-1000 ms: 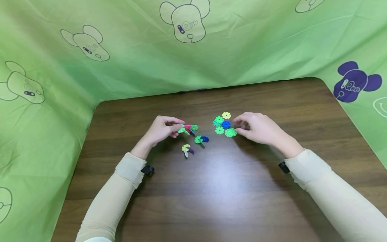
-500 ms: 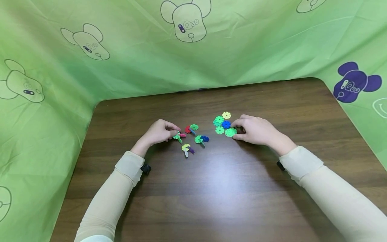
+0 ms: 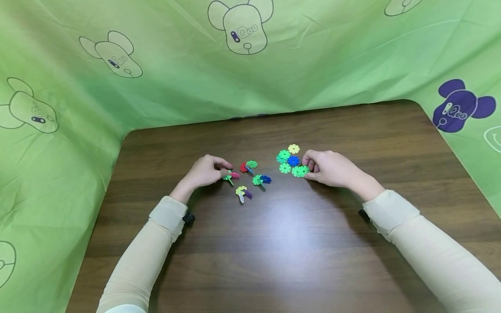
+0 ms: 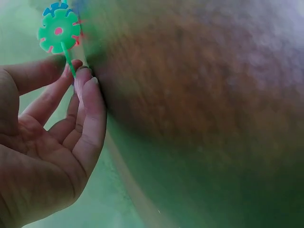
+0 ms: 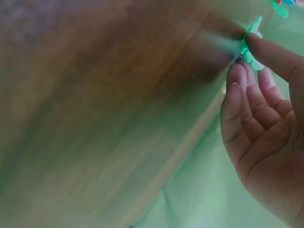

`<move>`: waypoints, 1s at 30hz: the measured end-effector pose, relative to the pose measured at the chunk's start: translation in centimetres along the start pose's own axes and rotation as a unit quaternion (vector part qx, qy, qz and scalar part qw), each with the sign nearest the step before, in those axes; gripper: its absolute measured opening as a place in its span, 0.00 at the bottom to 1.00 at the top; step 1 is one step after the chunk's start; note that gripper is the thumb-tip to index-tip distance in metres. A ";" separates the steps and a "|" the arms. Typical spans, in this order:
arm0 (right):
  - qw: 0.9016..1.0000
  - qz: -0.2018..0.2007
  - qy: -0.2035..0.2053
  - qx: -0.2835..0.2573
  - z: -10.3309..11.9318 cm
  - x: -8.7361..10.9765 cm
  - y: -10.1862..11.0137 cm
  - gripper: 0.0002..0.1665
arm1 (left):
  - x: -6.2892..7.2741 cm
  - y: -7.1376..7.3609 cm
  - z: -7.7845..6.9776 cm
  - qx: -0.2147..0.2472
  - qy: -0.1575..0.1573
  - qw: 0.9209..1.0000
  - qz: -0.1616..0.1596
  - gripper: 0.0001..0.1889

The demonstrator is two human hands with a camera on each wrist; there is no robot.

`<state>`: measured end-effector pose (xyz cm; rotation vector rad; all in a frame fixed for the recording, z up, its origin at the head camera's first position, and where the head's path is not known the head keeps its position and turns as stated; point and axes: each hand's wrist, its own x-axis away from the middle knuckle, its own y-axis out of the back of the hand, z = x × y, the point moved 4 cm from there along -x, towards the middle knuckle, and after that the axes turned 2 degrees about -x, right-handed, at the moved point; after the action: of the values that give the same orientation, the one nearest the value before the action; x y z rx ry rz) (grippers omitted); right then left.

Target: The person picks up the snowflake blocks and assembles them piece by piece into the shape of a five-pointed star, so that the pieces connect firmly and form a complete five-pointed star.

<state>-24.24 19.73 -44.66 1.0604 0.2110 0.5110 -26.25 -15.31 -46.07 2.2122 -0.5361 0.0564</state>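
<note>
My left hand point(image 3: 206, 172) pinches a joined cluster of snowflake discs point(image 3: 233, 174), green and pink, low over the table. In the left wrist view the green disc point(image 4: 59, 31) faces the camera above the thumb, and another green one stands edge-on at the fingertips. My right hand point(image 3: 332, 168) pinches a green snowflake disc point(image 3: 303, 171) between thumb and fingers; it overlaps a second green disc point(image 3: 295, 171) at the pile's edge. Seen from the right wrist, the green plastic point(image 5: 254, 45) sits between thumb tip and fingertips.
Between the hands lie three joined clusters: red-green-blue point(image 3: 250, 165), green-blue point(image 3: 258, 180) and yellow-purple-white point(image 3: 241, 191). Loose flat discs, among them a yellow one point(image 3: 294, 149) and a blue one point(image 3: 293, 161), form a pile beside my right hand. A green curtain point(image 3: 176, 87) hangs behind the wooden table point(image 3: 274, 261).
My left hand has carried the green-pink cluster left and toward me, away from the red-green-blue one. My right hand has closed on a green disc and shifted it slightly right.
</note>
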 end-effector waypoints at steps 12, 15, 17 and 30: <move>0.994 -0.072 0.007 -0.082 0.2 1.5 2.4 0.08 | -0.2 0.8 -2.3 -0.062 -0.028 0.996 -0.056 0.12; 0.991 -0.105 0.004 -0.086 0.5 2.0 3.2 0.06 | -0.8 0.7 -3.8 -0.062 -0.045 0.995 -0.066 0.12; 0.988 -0.126 0.005 -0.089 0.7 2.4 3.6 0.05 | -1.4 0.4 -5.0 -0.072 -0.058 0.993 -0.068 0.12; 0.979 -0.177 0.020 -0.098 1.3 4.1 4.4 0.06 | -6.0 -3.5 -11.5 -0.210 -0.080 0.974 0.009 0.13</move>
<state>-21.48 22.46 -39.88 0.7971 0.3699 0.2258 -28.75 -2.57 -42.49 1.8056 -0.5960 -0.2110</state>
